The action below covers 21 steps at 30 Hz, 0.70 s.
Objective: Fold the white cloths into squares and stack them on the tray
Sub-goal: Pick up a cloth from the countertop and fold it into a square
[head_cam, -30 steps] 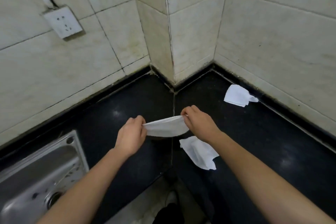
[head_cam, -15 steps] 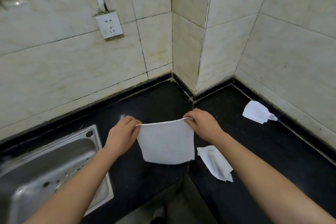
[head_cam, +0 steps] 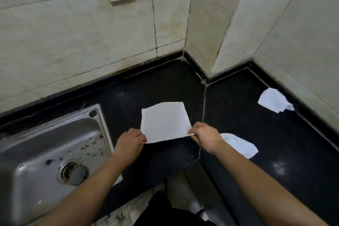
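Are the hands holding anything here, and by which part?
Yes. Both hands pinch one white cloth by its near corners: the left hand at the near-left corner, the right hand at the near-right. The rest lies spread on the counter.

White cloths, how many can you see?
3. One cloth spread flat, pinched by both hands; one crumpled behind the right wrist; one by the right wall. More may be hidden.
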Tool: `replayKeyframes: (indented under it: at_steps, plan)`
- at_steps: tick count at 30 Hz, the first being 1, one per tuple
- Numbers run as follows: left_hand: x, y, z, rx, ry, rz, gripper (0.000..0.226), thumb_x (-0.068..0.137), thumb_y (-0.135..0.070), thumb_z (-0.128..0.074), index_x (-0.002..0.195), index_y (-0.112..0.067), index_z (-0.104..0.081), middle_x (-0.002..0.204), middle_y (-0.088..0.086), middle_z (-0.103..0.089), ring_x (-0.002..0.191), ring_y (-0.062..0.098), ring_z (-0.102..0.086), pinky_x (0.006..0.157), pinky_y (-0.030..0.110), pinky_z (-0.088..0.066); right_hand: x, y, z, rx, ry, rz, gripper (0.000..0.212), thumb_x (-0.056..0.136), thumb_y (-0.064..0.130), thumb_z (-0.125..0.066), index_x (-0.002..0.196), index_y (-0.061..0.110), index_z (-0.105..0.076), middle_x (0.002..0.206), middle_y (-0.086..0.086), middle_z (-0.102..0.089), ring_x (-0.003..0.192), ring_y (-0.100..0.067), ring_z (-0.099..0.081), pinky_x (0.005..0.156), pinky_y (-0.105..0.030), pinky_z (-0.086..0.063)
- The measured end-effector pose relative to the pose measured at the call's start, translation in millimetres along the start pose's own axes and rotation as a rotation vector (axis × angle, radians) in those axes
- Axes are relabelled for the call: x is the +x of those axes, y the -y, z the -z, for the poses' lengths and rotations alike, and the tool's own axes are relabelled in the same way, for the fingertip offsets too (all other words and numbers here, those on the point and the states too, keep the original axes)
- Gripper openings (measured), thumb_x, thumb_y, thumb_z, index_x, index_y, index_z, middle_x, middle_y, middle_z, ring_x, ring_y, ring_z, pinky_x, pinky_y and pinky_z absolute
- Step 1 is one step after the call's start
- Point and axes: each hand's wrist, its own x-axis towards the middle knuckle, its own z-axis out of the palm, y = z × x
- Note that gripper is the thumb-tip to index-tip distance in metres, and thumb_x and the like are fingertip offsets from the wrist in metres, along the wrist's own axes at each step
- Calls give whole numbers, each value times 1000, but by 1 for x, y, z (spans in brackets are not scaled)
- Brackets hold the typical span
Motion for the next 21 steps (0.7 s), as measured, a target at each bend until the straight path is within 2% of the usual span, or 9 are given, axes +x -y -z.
replayKeyframes:
  at_steps: [2,5,9,12,14,16,18,21]
  plan:
    - [-19,-8,-24,2,139,-11,24,56,-9,-85,72,-22,-73,80,-3,-67,76,24,-65,58,32,-55,-10,-2,-28,-62,164,-17,23,96,26,-53,109,23,-71,118,-4,-58,112,-26,-58,87,-36,-50]
    - [-41,-17,-49,-47,238,17,25,53,-8,-84,71,-22,-74,76,-5,-69,75,22,-66,58,29,-56,-24,-5,-55,-150,286,19,29,99,21,-49,121,18,-68,127,-8,-55,118,-28,-55,93,-36,-46]
    - [-63,-26,-64,-97,274,45,23,56,-7,-82,73,-21,-75,74,-5,-70,74,20,-66,59,26,-55,-37,-14,-69,-125,298,53,32,100,22,-48,125,21,-67,126,-7,-57,119,-25,-53,98,-37,-46]
    - [-69,-28,-62,-159,262,86,16,72,-8,-74,85,-18,-76,83,-1,-72,84,24,-66,67,30,-56,-38,-18,-67,-55,312,36,29,98,26,-52,121,24,-69,121,-3,-60,115,-23,-56,95,-34,-47]
    - [-65,-27,-56,-197,307,180,18,85,-17,-67,101,-20,-74,97,0,-70,95,21,-64,78,31,-53,-35,-20,-63,34,292,-1,24,96,28,-57,117,25,-68,115,2,-63,108,-19,-60,89,-29,-46]
    - [-57,-25,-48,-272,307,324,20,89,-25,-65,109,-26,-69,102,-2,-67,95,16,-63,80,28,-50,-27,-22,-57,183,235,-94,17,93,27,-64,110,29,-68,105,10,-66,98,-14,-63,84,-24,-46]
    - [-45,-19,-43,-414,231,489,15,88,-26,-69,103,-28,-69,97,-6,-70,90,12,-65,78,27,-51,-14,-23,-51,370,166,-199,13,90,27,-69,101,34,-69,97,15,-67,92,-8,-63,84,-24,-49]
    - [-22,-6,-39,-695,121,717,12,88,-20,-72,98,-27,-70,92,-5,-71,89,13,-67,81,30,-55,14,-21,-41,600,71,-319,18,89,21,-72,107,24,-75,102,11,-71,96,-6,-65,91,-22,-50]
